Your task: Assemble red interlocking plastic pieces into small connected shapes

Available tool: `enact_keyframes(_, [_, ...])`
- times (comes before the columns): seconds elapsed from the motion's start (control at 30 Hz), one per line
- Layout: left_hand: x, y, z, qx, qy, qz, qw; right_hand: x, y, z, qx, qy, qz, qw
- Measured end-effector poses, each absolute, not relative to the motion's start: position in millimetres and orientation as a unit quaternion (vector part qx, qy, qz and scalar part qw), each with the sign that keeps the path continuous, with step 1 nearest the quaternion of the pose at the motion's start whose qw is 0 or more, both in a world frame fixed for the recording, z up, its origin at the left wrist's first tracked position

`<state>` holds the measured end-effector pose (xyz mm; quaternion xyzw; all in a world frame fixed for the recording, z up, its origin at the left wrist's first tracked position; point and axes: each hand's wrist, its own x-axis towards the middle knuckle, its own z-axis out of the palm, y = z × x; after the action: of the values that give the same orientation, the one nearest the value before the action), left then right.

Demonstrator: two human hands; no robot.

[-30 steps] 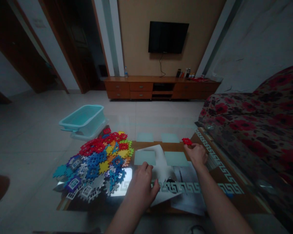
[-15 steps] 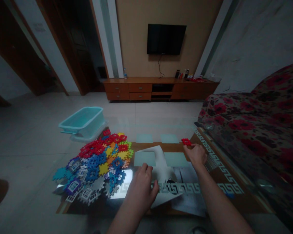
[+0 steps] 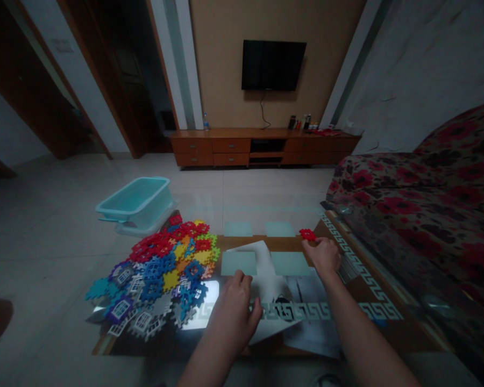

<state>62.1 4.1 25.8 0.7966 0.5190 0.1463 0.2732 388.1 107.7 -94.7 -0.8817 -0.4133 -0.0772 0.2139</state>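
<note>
A heap of coloured interlocking plastic tiles [image 3: 161,269] in red, blue, yellow, purple and white lies on the left part of a glass table [image 3: 371,301]. My right hand [image 3: 325,255] pinches a single red tile [image 3: 307,234] above the table's far right side. My left hand [image 3: 234,312] rests near the front edge with its fingers curled under, just right of the heap, touching a white paper sheet [image 3: 266,269]. I cannot see anything inside its fingers.
A turquoise plastic tub [image 3: 135,199] stands on the tiled floor beyond the heap. A floral sofa [image 3: 423,215] runs along the right. A wooden TV cabinet [image 3: 262,145] with a wall-mounted television [image 3: 272,64] is at the far wall.
Both hands hold nearly the same places; the view has shifted slightly, and the right hand with the red tile sits a little lower and to the left.
</note>
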Motion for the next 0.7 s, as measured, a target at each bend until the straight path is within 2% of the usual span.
enact_keyframes(0.7, [62.6,4.7,27.3,0.803,0.519,0.128,0.265,389.5,107.9,-96.2,-0.88,-0.419,-0.076,0.208])
